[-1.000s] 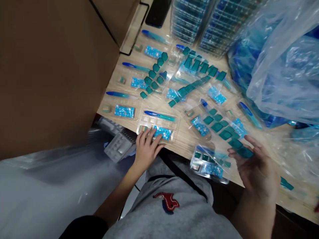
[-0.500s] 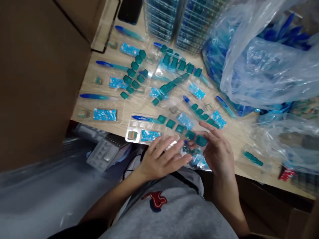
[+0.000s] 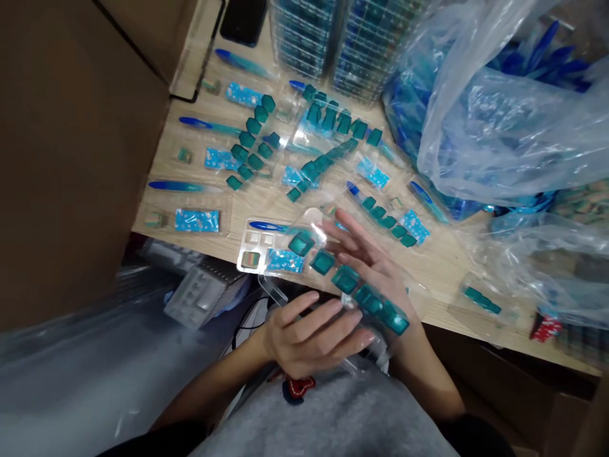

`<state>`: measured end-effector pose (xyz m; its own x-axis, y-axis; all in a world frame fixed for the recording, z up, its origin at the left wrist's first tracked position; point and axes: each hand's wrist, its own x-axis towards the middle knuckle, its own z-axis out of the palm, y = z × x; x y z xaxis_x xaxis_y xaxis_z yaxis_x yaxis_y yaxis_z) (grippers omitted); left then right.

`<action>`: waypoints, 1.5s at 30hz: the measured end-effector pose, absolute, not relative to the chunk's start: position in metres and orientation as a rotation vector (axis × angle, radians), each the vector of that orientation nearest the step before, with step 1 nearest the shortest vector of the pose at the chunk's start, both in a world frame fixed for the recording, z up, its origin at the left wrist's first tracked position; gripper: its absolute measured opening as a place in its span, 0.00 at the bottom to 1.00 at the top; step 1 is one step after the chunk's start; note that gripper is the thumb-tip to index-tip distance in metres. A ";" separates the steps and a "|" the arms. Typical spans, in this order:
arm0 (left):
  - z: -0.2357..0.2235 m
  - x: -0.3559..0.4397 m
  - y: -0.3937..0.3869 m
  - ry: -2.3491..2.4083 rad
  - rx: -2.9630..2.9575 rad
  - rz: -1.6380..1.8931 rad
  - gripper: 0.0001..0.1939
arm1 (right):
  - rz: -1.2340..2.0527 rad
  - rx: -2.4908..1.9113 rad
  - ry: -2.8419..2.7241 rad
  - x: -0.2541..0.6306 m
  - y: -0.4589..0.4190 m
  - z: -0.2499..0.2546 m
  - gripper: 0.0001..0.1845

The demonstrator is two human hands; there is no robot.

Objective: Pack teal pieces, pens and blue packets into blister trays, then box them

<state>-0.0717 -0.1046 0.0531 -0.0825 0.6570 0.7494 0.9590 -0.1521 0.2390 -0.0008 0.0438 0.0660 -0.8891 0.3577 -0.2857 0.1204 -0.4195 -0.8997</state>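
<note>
A clear plastic piece [image 3: 311, 222] carries a row of teal blocks [image 3: 322, 261] at the edge of the table [image 3: 447, 266]. The right hand [image 3: 375, 270] lies behind it, fingers extended; the left hand [image 3: 316, 336] sits below, fingers curved and parted — whether either hand pinches it cannot be told. Beside it, a clear tray [image 3: 243, 257] contains a blue pen [image 3: 266, 226], a striped block [image 3: 250, 259] and a patterned packet [image 3: 285, 261] — print too blurred to read. A plastic bag [image 3: 457, 133] contains blue items.
</note>
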 end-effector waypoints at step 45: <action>0.068 -0.086 -0.112 -1.489 -2.140 -0.945 0.08 | 1.280 -0.663 -2.111 0.070 0.120 0.107 0.04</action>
